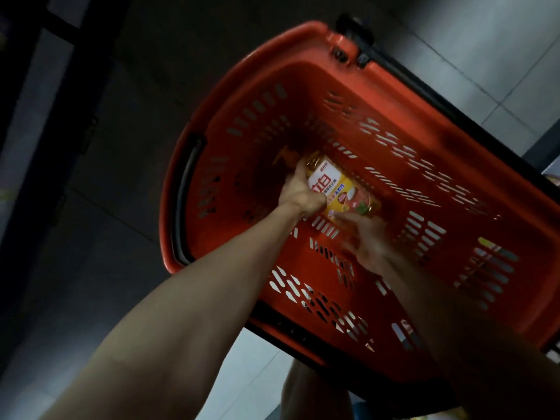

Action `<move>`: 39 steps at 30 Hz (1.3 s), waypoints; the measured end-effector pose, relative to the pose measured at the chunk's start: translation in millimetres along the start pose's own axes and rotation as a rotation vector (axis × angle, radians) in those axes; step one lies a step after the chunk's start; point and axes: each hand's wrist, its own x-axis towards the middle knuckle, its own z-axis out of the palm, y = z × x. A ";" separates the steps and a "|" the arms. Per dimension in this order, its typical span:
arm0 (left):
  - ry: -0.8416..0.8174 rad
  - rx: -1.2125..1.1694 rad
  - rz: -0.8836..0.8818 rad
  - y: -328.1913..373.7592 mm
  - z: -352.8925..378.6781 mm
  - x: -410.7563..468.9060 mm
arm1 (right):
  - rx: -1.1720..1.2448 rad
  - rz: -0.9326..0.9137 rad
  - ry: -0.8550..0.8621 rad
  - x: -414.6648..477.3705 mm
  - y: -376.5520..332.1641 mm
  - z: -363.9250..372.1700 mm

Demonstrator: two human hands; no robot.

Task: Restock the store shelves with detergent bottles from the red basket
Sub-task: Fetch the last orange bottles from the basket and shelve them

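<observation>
A red slotted basket (394,95) stands on the tiled floor below me. On its bottom lies one detergent bottle (342,192), yellow with a white and red label. My left hand (298,192) reaches down into the basket and grips the bottle near its neck end, fingers curled round it. My right hand (368,241), blurred, is inside the basket just beside the bottle's lower end, with its fingers spread and fingertips at the bottle's edge. Whether they touch it is unclear.
The basket has a black handle (391,65) along its far side and a dark grip (185,189) on the left rim. A dark shelf frame (27,86) runs along the left edge of the view. Grey floor tiles (485,40) surround the basket.
</observation>
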 end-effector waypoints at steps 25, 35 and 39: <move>0.097 0.012 0.340 88.0 -103.3 -330.5 | 0.201 -0.267 0.116 -339.0 -18.1 -16.5; 0.302 -0.071 0.555 164.3 -189.1 -501.2 | 0.172 -0.531 -0.020 -508.3 -85.8 -20.2; 0.407 -0.158 0.662 199.1 -224.6 -562.8 | 0.046 -0.686 -0.146 -564.9 -111.0 -14.8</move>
